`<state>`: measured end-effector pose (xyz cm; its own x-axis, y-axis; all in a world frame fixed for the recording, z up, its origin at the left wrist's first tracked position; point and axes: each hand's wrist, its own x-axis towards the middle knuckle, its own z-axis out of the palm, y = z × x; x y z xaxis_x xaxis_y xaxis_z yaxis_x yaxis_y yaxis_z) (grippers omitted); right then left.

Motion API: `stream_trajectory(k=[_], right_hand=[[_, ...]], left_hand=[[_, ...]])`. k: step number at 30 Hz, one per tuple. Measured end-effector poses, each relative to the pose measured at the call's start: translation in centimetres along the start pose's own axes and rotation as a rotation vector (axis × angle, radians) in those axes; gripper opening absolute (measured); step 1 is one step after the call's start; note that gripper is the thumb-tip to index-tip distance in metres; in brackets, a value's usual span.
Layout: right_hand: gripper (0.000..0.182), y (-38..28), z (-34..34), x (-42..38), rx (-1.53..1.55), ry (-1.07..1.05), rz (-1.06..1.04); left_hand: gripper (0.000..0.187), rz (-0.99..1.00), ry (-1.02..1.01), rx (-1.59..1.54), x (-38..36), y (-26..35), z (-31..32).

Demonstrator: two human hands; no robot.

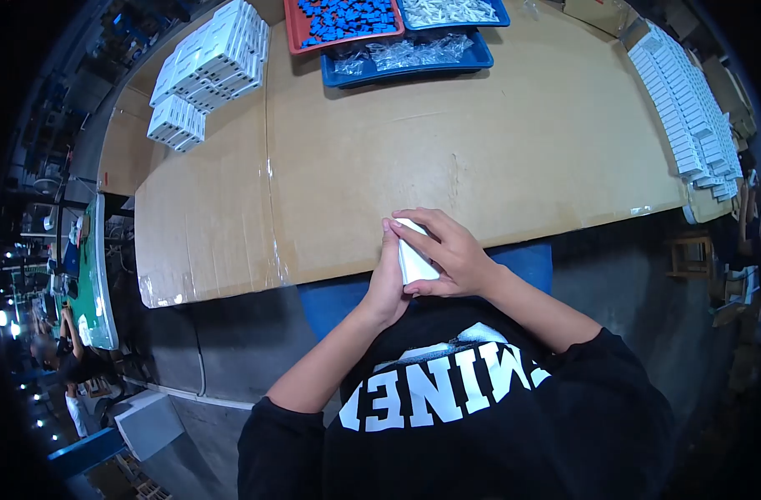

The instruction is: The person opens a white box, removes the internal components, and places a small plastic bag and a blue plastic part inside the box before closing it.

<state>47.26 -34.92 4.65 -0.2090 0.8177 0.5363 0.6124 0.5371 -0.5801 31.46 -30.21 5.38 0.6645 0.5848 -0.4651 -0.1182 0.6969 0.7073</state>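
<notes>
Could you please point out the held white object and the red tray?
White object [414,265], head view: on its exposed face.
Red tray [295,33], head view: on its left side wall.

Upper garment: one black shirt, which bore white block capitals, M, I, N and E among them, possibly with more lost in folds. A white-and-grey graphic adjoined these. Left sleeve and right sleeve: both were black, short. Left hand, right hand: both were bare.
</notes>
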Motion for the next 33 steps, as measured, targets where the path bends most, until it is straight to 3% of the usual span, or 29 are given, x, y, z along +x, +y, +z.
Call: stream_trajectory(k=[12,14,15,17,18,19,20,21,22,23,24,25,27,28,30,33], right_hand=[[0.081,0.8,1.9,-0.5,0.312,0.079,0.108],[0.079,1.6,1.0,0.7,1.325,0.53,0.581],[0.079,2.6,0.6,1.1,1.322,0.533,0.579],[0.06,5.1,-0.6,1.6,0.834,0.483,0.552],[0.06,6.3,-0.7,1.7,0.83,0.486,0.549],[0.045,7.5,-0.7,1.9,0.651,0.503,0.46],[0.03,8.3,-0.9,1.9,0.471,0.518,0.37],[0.021,8.5,-1.4,1.9,0.399,0.483,0.42],[0.021,8.7,-2.3,1.6,0.393,0.489,0.405],[0.023,8.6,-3.3,1.0,0.185,0.265,0.354],[0.025,8.8,-4.2,0.3,-0.027,0.044,0.299],[0.026,9.5,-4.3,-0.9,-0.171,-0.043,0.188],[0.03,7.5,-5.0,-2.0,-0.224,-0.167,0.182],[0.035,6.5,-5.6,-2.5,-0.239,-0.236,0.17],[0.036,5.4,-5.1,-3.5,-0.185,-0.251,0.212],[0.037,6.1,-4.0,-3.3,-0.269,-0.279,0.268]], left_hand=[[0.076,-0.097,0.023,-0.149,-0.4,0.3,-1.7],[0.081,-0.084,-0.148,-0.265,0.1,0.1,-3.1],[0.084,-0.052,-0.127,-0.335,0.1,0.6,-2.9],[0.073,0.115,-0.039,-0.327,1.4,1.2,-3.2],[0.069,0.198,0.021,-0.349,2.1,1.8,-3.0],[0.059,0.334,-0.029,-0.356,3.2,1.8,-3.9],[0.059,0.337,-0.038,-0.352,4.2,1.4,-5.1],[0.056,0.485,0.079,-0.059,5.2,1.0,-6.4],[0.053,0.633,0.196,0.236,6.0,1.4,-7.2],[0.053,0.651,0.187,0.239,6.1,1.6,-8.1],[0.049,0.736,0.266,0.489,5.5,1.5,-9.0],[0.045,0.814,0.348,0.74,4.7,1.6,-9.7],[0.042,0.838,0.436,1.056,2.8,1.9,-10.8],[0.042,0.852,0.437,1.052,1.9,2.0,-11.4],[0.043,0.778,0.153,1.761,0.5,2.1,-12.2],[0.049,0.7,0.078,1.659,0.3,2.5,-9.3]])
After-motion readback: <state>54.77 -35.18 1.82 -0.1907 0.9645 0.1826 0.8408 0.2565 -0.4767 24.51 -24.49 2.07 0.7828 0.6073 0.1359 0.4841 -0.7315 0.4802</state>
